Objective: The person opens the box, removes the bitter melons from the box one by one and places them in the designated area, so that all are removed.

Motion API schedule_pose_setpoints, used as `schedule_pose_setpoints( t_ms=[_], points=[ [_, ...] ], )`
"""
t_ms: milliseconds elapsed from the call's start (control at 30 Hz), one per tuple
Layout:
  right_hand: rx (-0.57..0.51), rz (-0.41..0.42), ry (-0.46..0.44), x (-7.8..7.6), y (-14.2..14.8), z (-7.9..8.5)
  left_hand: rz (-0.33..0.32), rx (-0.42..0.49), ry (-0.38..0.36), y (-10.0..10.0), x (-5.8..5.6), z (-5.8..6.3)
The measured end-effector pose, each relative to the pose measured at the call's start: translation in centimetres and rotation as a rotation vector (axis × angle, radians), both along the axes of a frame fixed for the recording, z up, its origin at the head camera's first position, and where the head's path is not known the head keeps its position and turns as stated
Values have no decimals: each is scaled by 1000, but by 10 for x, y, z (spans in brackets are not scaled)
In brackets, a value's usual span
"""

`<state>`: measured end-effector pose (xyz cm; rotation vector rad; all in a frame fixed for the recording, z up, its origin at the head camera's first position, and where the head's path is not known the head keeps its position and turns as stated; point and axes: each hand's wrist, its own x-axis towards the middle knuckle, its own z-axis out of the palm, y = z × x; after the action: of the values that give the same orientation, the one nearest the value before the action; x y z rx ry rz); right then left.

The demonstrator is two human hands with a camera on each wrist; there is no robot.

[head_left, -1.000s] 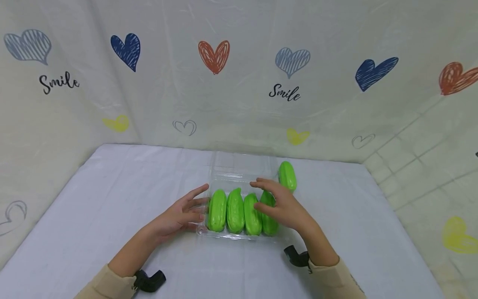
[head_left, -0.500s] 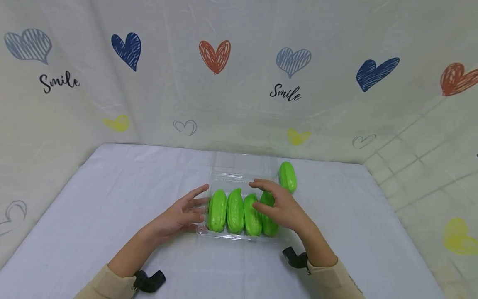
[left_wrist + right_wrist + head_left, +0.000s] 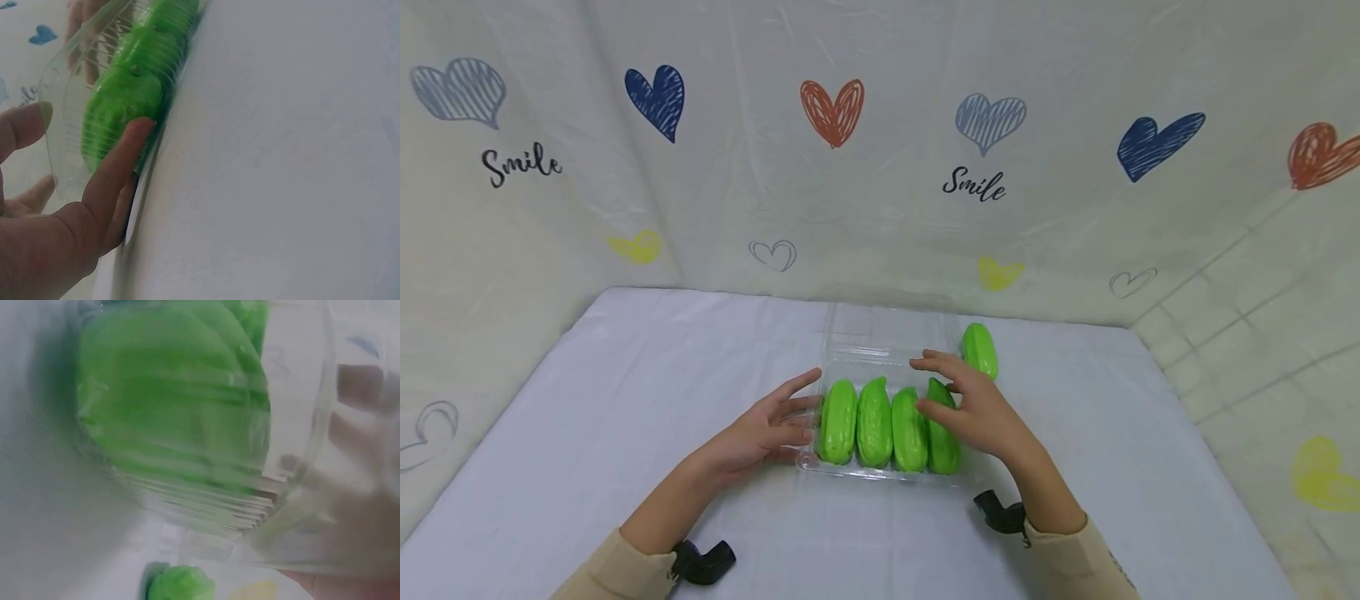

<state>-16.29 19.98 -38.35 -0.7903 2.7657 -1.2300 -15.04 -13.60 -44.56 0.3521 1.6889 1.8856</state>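
A clear plastic clamshell box [image 3: 880, 477] sits mid-table, holding several glossy green cucumber-like vegetables [image 3: 874, 423] side by side. My left hand [image 3: 763, 433] is spread along its left wall; in the left wrist view one finger [image 3: 115, 162] lies along the ribbed outside of the plastic. Over the right end of the box, my right hand [image 3: 977, 410] has its fingers extended and holds nothing. It partly covers the rightmost vegetable [image 3: 943, 437]. The right wrist view shows green vegetables [image 3: 175, 400] through the box's ribbed wall. The clear lid [image 3: 883, 329] is raised behind the box.
One more green vegetable [image 3: 979, 350] lies outside the box, behind my right hand. The table is covered with a white cloth [image 3: 647, 375]. A pale curtain [image 3: 880, 200] printed with hearts and "Smile" hangs at the back.
My right hand has shifted slightly right, uncovering more of the rightmost vegetable in the box. The left hand, box and vegetables stay where they were.
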Motion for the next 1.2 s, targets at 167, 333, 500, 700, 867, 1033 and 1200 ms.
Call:
schedule_pose_setpoints(
  t_ms=[167,333,500,700,867,1033,1200],
  points=[
    [2,2,12,-2,3,-1,5,-5,-4,1,-1,0],
    [3,8,19,-1,2,-2,3,0,-7,1,0,0],
    [13,10,11,-1,3,1,2,4,-6,1,-1,-1],
    [37,9,10,0,4,4,1,8,-6,1,-1,-1],
    [48,11,7,4,4,9,-3,9,-9,1,-1,1],
    [45,20,6,5,6,14,-1,9,-10,1,-1,2],
    [59,28,18,6,8,17,2,7,-13,1,0,2]
  ],
)
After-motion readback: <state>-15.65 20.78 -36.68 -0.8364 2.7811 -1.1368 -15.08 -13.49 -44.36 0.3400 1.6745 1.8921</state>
